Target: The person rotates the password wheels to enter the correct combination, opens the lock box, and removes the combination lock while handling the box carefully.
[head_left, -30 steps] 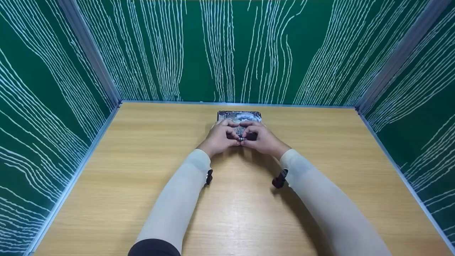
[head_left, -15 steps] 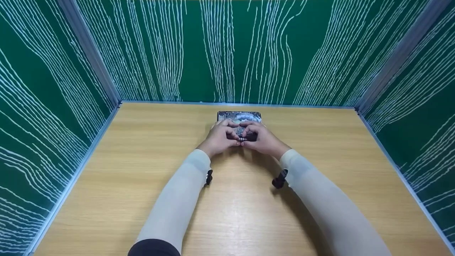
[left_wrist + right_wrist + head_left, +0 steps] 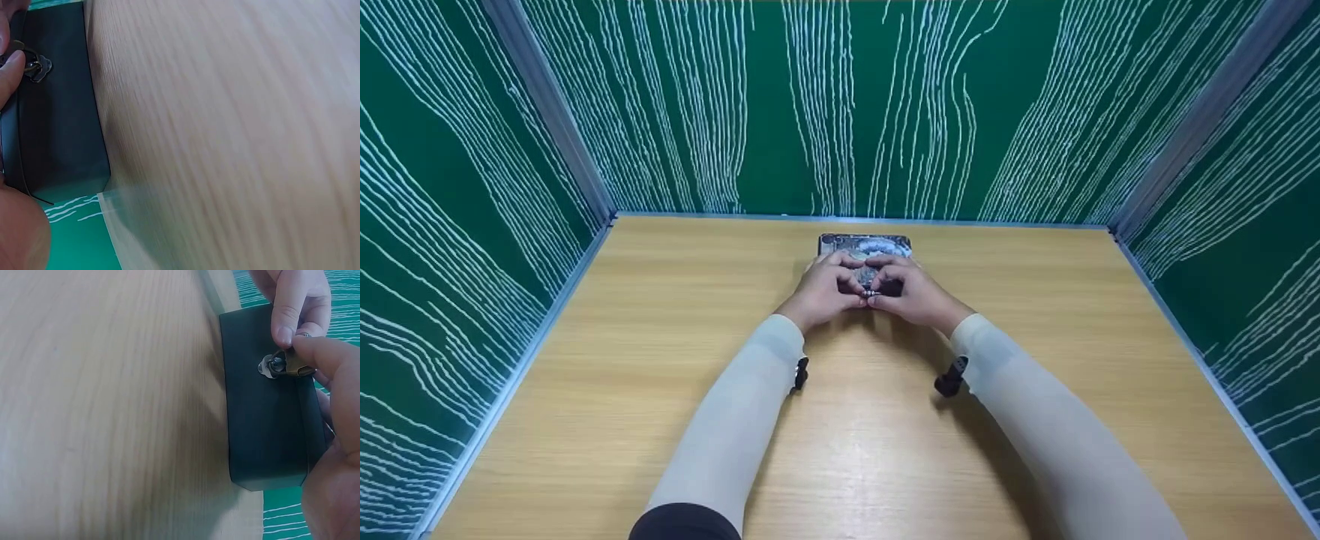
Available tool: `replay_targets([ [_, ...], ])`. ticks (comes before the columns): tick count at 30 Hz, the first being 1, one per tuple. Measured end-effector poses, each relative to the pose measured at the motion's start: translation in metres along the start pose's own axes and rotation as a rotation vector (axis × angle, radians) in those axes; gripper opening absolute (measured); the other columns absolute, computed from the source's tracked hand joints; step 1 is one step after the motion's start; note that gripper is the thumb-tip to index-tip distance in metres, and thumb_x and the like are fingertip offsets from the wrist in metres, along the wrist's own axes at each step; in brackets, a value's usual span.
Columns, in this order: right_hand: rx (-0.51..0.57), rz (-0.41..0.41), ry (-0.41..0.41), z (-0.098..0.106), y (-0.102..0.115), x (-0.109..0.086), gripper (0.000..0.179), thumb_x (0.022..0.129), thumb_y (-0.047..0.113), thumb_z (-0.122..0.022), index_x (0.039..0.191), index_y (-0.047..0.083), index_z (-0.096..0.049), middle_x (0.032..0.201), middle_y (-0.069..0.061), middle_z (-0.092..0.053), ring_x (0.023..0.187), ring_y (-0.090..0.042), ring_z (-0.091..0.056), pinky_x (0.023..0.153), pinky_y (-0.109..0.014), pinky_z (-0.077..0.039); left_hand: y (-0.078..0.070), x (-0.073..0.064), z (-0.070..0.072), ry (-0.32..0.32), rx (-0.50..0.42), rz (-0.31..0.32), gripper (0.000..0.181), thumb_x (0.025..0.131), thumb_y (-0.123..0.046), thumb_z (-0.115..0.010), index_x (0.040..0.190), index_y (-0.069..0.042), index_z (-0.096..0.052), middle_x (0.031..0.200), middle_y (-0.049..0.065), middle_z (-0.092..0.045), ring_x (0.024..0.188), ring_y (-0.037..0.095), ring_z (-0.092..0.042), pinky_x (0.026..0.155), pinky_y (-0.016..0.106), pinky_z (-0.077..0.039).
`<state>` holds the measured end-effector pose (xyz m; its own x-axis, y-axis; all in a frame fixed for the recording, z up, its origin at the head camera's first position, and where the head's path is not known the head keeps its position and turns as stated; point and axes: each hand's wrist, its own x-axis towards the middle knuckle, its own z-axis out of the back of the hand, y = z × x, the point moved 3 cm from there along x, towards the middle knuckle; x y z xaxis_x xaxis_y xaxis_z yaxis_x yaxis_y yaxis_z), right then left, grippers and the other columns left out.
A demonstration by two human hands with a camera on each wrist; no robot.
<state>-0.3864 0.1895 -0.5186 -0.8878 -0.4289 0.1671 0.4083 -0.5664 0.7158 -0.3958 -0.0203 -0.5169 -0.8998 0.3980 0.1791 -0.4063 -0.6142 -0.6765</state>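
A small dark box [image 3: 264, 416] with a patterned lid [image 3: 885, 246] stands at the far middle of the table. On its front sits a metal clasp [image 3: 298, 367], bronze-coloured, with a looped part at a silvery plate [image 3: 264, 367]. My left hand [image 3: 829, 289] and right hand [image 3: 911, 289] curve around the box's near side, fingers over the lid. Their thumbs meet at the clasp, pinching it between thumb and fingertips. In the left wrist view the left thumb [image 3: 10, 76] lies against the clasp. Part of the clasp is hidden behind the fingers.
The wooden table [image 3: 675, 337] ends at a metal strip along a green back wall [image 3: 772, 112] with white wavy lines. Similar walls rise at left and right. A small black wrist camera [image 3: 949, 379] sits at the right wrist, close over the tabletop.
Hands and box keep their places. Only the fingertips and the clasp between them show a very slight shift.
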Motion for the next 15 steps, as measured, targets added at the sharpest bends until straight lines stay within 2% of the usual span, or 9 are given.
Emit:
replay_targets([
  [8,0.002,0.015,0.003,0.0002,-0.0008,0.0004,0.015,0.098,0.013,-0.088,0.107,0.015,-0.075,0.169,-0.009,-0.058,0.164,-0.042,-0.041,0.141,-0.066,-0.020,-0.0008,0.0003,-0.0003,-0.007,0.002,0.006,0.013,0.091,-0.023,-0.097,0.096,-0.015,-0.088,0.159,-0.006,-0.066,0.164,0.031,-0.042,0.143,0.051,-0.023],
  [15,0.000,0.004,0.000,0.0004,-0.0007,0.0005,0.012,0.099,0.013,-0.087,0.104,0.015,-0.076,0.169,-0.009,-0.058,0.164,-0.041,-0.041,0.142,-0.066,-0.019,-0.0016,0.0001,0.0003,-0.007,-0.008,0.007,0.014,0.090,-0.022,-0.097,0.096,-0.013,-0.087,0.159,-0.006,-0.066,0.165,0.031,-0.041,0.143,0.051,-0.022],
])
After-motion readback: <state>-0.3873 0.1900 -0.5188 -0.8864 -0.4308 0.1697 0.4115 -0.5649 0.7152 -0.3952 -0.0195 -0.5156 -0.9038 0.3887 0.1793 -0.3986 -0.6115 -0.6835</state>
